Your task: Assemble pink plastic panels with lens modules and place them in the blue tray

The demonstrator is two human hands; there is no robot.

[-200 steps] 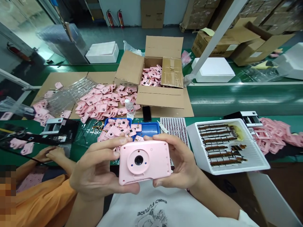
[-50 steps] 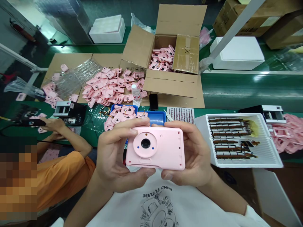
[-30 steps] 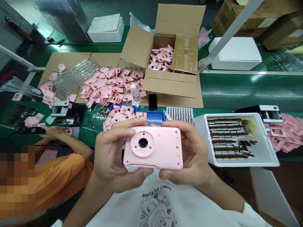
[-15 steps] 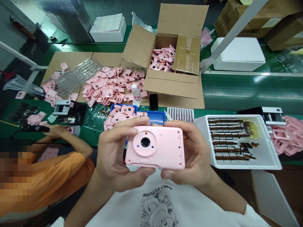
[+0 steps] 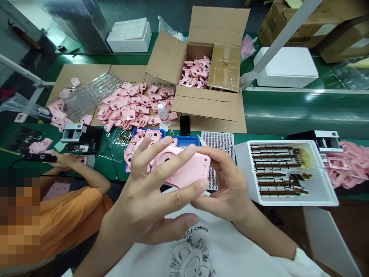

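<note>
The pink camera housing sits tilted at lower centre, above the printed white T-shirt and just in front of the blue tray. The right hand cradles its right end, with the fingers curled around the edge. The left hand lies across the front, its fingers spread apart and not clamped.

Caution: with the left fingers splayed, retention appears to depend mainly on the right hand. A slip on the smooth shell could drop the unit onto the shirt or the loose pink parts in the tray, risking scuffs. A wide swing rightward could disturb the ribbon cables in the white tray.
</note>
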